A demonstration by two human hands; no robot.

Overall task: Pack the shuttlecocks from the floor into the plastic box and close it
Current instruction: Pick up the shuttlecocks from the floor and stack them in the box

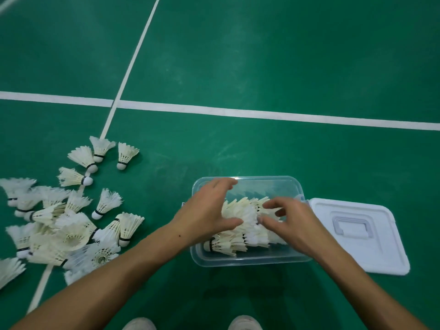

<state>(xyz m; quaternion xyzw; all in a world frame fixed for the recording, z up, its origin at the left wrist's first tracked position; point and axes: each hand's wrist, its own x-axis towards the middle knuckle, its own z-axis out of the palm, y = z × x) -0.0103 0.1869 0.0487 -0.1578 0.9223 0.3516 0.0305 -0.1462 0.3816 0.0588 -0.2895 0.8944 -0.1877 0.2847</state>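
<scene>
Two shoes (192,324) are showing at the bottom edge, nearest the camera. At left, loose shuttlecocks (64,225) are lying scattered on the green floor (262,55) across a white line (214,111). Both bare forearms are reaching forward over the clear plastic box (247,259). The left hand (207,210) is hovering palm down, fingers spread and curved, thumb touching the feathers of the shuttlecocks in the box (240,232). The right hand (290,222) is likewise open, fingertips resting on those feathers. Just right of the box, the white lid (371,253) is lying flat on the floor.
</scene>
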